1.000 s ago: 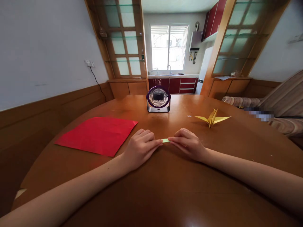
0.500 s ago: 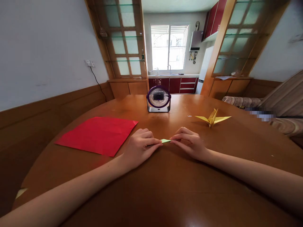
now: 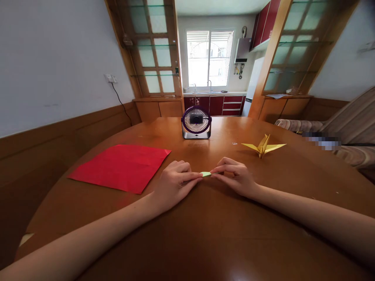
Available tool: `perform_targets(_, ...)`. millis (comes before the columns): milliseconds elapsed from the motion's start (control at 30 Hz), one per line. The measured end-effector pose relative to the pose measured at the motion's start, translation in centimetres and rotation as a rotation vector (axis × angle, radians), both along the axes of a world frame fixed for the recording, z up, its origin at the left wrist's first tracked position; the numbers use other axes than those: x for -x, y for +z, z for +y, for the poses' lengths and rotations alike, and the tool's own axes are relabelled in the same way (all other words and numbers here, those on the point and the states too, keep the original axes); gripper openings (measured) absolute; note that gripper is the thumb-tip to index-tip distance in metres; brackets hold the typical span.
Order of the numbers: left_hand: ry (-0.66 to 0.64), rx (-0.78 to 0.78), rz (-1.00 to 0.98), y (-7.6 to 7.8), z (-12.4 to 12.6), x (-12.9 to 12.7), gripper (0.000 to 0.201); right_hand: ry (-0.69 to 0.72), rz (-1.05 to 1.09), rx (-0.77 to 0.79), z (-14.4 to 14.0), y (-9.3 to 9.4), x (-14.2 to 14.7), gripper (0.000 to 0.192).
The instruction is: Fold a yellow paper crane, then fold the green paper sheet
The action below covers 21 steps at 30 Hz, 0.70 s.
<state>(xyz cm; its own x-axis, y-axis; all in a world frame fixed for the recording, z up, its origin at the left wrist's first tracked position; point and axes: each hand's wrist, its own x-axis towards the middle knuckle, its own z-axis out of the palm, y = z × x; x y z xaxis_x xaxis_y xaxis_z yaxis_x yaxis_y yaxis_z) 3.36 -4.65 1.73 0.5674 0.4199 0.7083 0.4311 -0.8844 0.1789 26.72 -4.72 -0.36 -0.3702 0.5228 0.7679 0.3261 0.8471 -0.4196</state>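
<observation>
Between my two hands is a small piece of folded light green paper (image 3: 206, 174), held just above the brown table. My left hand (image 3: 178, 183) pinches its left end between thumb and fingers. On the other end, the thumb and fingertips of my right hand (image 3: 234, 175) are closed as well. Only the middle of the paper shows; my fingers cover both ends. A red paper sheet (image 3: 120, 168) lies flat to the left of my left hand. Beyond my right hand stands a folded gold paper crane (image 3: 263, 147) with its wings spread.
A small purple desk fan (image 3: 196, 121) stands at the middle of the table (image 3: 205, 242), beyond my hands. A striped sofa (image 3: 351, 121) is at the right. A wall with a socket and a hanging cord (image 3: 120, 97) runs along the left.
My left hand has shifted slightly to the right along the green paper, so less of it shows between my fingers. My right hand has hardly moved.
</observation>
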Motion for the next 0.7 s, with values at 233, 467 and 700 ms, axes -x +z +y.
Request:
perform_targets(233,-0.020,-0.062,0.010,-0.1,0.3,0.0,0.020,-0.003,-0.019,-0.050,0.3,-0.1,-0.3,0.013)
perform_targets(467,0.023,-0.070,-0.015,-0.5,1.9,1.0,0.014,0.001,0.039,0.018,0.9,-0.2,-0.7,0.013)
perform_targets(700,-0.007,-0.156,0.003,-0.7,2.8,1.6,0.014,-0.028,0.047,0.044,1.4,-0.3,-1.0,0.013)
